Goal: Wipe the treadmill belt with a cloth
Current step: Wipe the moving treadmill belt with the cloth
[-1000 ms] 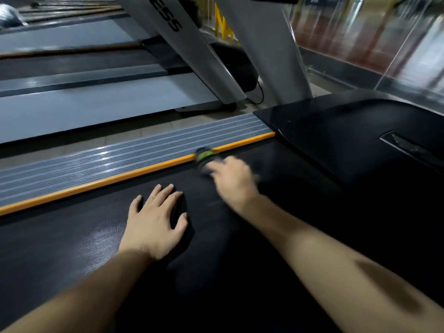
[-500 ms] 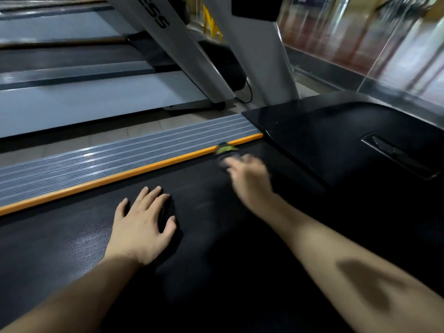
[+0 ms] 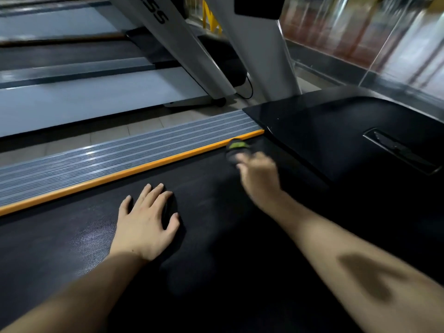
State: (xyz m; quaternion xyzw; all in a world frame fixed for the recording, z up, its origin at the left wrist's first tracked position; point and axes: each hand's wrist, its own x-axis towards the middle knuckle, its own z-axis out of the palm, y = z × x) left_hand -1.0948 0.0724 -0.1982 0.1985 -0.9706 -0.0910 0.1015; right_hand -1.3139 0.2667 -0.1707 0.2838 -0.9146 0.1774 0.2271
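The black treadmill belt (image 3: 211, 236) fills the lower half of the view. My right hand (image 3: 258, 175) is stretched to the belt's far end and grips a dark cloth with a green patch (image 3: 236, 147), pressed on the belt beside the orange strip (image 3: 125, 174). The hand and cloth are blurred by motion. My left hand (image 3: 146, 223) lies flat on the belt with fingers spread, holding nothing.
A grey ribbed side rail (image 3: 115, 150) runs along the orange strip. The black motor cover (image 3: 336, 131) rises at the belt's far end. A white upright (image 3: 259, 51) stands behind it. Another treadmill (image 3: 72, 102) lies to the left, and a glass wall (image 3: 384, 37) to the right.
My right hand has slid the cloth along the belt's edge toward the motor cover. My left hand has stayed flat on the belt.
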